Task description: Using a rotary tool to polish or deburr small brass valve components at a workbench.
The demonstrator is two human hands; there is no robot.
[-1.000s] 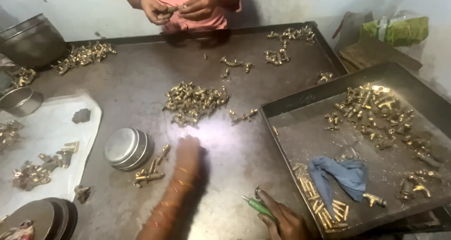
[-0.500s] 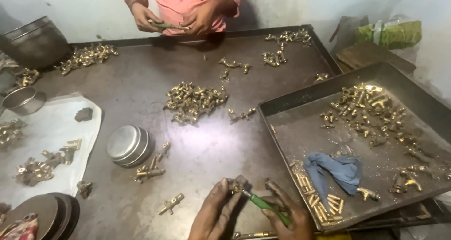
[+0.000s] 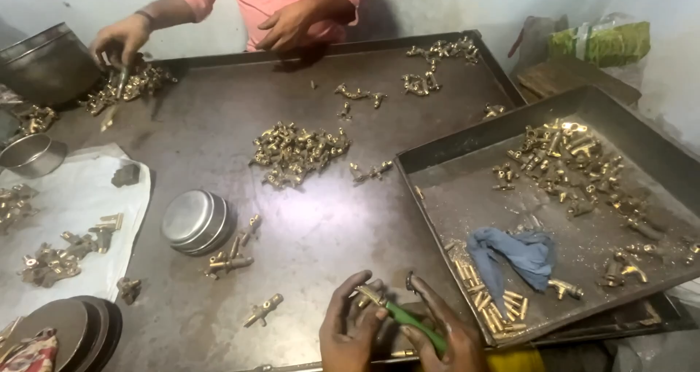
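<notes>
I see a dim room under soft, even light. A pale sheen lies across the middle of the dark metal bench (image 3: 350, 219), and the brass pieces in the far corner of the tilted tray (image 3: 452, 161) catch bright glints. Shadows are short and faint. My hands at the bottom edge look slightly soft; the frame's corners bend a little.

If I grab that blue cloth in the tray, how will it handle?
The blue cloth lies crumpled and folded, so it is probably floppy and light, draping when lifted. One end trails beside the small brass pins, so dragging it may scatter some across the tray.
</notes>
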